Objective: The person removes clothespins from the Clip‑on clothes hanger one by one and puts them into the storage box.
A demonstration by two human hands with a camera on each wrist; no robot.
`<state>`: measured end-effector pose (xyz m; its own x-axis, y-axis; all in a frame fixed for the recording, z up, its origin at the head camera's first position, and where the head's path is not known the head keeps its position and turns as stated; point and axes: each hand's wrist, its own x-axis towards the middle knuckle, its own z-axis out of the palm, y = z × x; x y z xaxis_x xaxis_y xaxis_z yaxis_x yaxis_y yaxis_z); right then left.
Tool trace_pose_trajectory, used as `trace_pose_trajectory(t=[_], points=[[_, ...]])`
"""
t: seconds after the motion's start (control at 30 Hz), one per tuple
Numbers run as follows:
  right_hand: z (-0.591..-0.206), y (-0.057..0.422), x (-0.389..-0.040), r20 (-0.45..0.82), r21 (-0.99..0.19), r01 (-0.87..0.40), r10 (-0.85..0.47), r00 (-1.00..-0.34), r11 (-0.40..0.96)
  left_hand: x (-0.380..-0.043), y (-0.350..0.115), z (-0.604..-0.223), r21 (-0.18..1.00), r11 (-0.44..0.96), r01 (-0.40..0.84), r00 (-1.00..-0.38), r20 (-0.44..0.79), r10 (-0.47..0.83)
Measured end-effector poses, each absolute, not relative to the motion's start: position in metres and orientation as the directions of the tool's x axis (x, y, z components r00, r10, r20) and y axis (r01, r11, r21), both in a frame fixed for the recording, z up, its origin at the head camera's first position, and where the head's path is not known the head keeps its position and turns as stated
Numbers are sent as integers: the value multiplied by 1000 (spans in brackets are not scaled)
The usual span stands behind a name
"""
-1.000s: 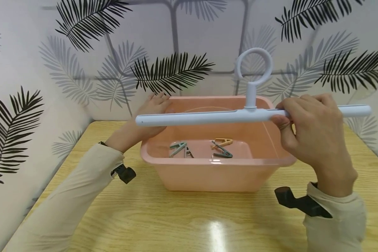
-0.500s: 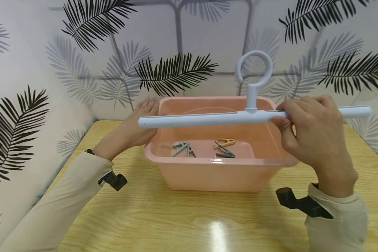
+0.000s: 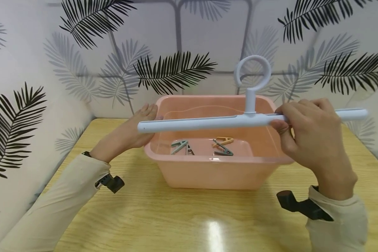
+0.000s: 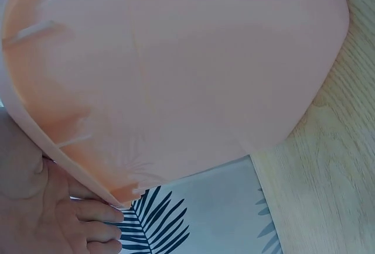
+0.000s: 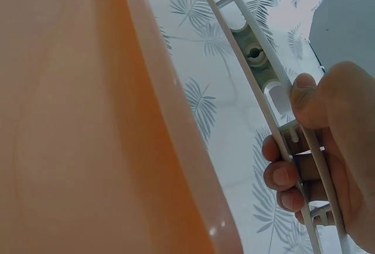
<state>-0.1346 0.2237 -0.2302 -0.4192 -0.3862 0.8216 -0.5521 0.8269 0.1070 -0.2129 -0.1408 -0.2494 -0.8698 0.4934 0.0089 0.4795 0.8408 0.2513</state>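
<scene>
In the head view, a light blue plastic clothes hanger [image 3: 192,124] with a ring-shaped hook [image 3: 253,71] hangs roughly level above a pink basin [image 3: 223,173]. My right hand [image 3: 315,134] grips the hanger to the right of its hook. The right wrist view shows the hanger's hollow underside [image 5: 258,55], with the fingers wrapped round it. My left hand [image 3: 133,129] holds the basin's left rim near the back corner, its thumb over the rim and its fingers outside. Inside the basin lie several clothespins, among them a green one [image 3: 179,146] and an orange one [image 3: 225,140].
The basin stands on a wood-grain table [image 3: 163,217]. Behind and to the left rises a pale backdrop [image 3: 91,77] with a leaf pattern. Black camera mounts are strapped to both wrists.
My left hand has slid outward along the rim, to the left and nearer. The hanger, still in my right hand, has dropped slightly. The clothespins lie as before.
</scene>
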Motion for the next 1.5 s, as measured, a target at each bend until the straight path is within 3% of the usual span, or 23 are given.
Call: trace_pose_trajectory(t=[0.33,1.5], points=[[-242,226,-119,779,145,-528,-425,-461,837,-215,-141,-248,271,818,508,-851,14,525],[-274,227,-96,737,142,-582,-478,-478,801,-216,-137,-250,310,848,430,-887,-28,461]])
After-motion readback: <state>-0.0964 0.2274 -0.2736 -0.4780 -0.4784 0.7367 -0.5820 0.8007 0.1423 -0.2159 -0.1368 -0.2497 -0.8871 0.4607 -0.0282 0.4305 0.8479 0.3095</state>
